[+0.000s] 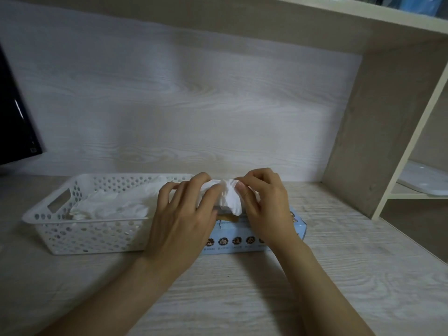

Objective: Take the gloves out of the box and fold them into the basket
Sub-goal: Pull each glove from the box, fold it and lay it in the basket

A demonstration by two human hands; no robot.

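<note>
A thin white glove (pixel 229 196) is bunched up just above the light blue box (pixel 242 238), which lies on the desk to the right of the basket. My left hand (pixel 184 214) pinches the glove's left part between thumb and fingers. My right hand (pixel 264 202) pinches its right part. The white perforated basket (pixel 60 229) stands on the left and holds several white gloves (pixel 116 204) lying flat inside. The box's top opening is mostly hidden behind my hands.
A wooden shelf unit's side panel (pixel 363 141) rises at the right, with a white object (pixel 424 180) on its lower shelf. A dark monitor (pixel 14 122) stands at the far left. The pale wood desk (pixel 230 299) runs toward me in front of the box.
</note>
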